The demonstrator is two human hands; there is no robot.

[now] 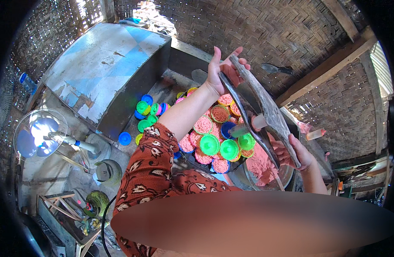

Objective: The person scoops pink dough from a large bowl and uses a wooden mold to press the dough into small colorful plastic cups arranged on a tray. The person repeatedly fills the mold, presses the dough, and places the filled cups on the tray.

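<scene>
A wooden hand press (272, 107), made of two long boards with a pinkish cylinder (259, 122) between them, is held up slantwise before me. My left hand (226, 70) holds the boards' far ends, thumb and some fingers sticking out past them. Around the near ends, my right hand (300, 155) is closed, its fingers partly hidden between the boards. Under the press, small colored cups hold pink stringy nests (203, 125). Among them sit bright green cups (210, 144) and a dark blue cup (228, 129). Pink dough (260, 165) fills a bowl (287, 176) below my right hand.
More colored cups (153, 109) are stacked left of my left forearm, beside a large box with a peeling blue-and-white top (107, 64). A fan (38, 135) stands at the left, near a dark pot (108, 171). Woven walls (231, 25) enclose the back.
</scene>
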